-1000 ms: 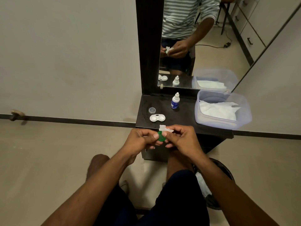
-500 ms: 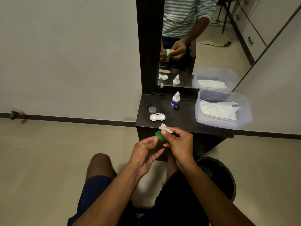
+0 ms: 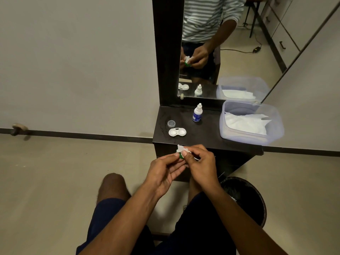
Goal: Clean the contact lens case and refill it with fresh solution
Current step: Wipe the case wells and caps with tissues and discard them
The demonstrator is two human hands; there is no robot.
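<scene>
Your left hand [image 3: 165, 168] pinches the green cap [image 3: 181, 155] between thumb and fingertips, holding it out in front of the near edge of the tabletop [image 3: 206, 137], likely so your right hand [image 3: 201, 162] can work inside it. The right-hand fingers are clamped on a small scrap of tissue [image 3: 181, 149] pressed against the cap; I judge you are wiping it dry. Held over your lap rather than on the tabletop, the cap can be turned freely against the tissue.

The case [image 3: 177, 132] lies open near the left front of the tabletop, both wells facing up, probably left that way to take the solution later. A clear cap [image 3: 171, 123] sits just beside it, toward the back left. The dropper bottle [image 3: 197, 113] stands upright near the back edge, still closed. The plastic tub [image 3: 252, 122] of tissues fills the right side, within easy reach.

Count: one case with two wells, two caps (one green, one clear), one bottle, one tub, one bin [image 3: 244, 197] on the floor by your right knee.
</scene>
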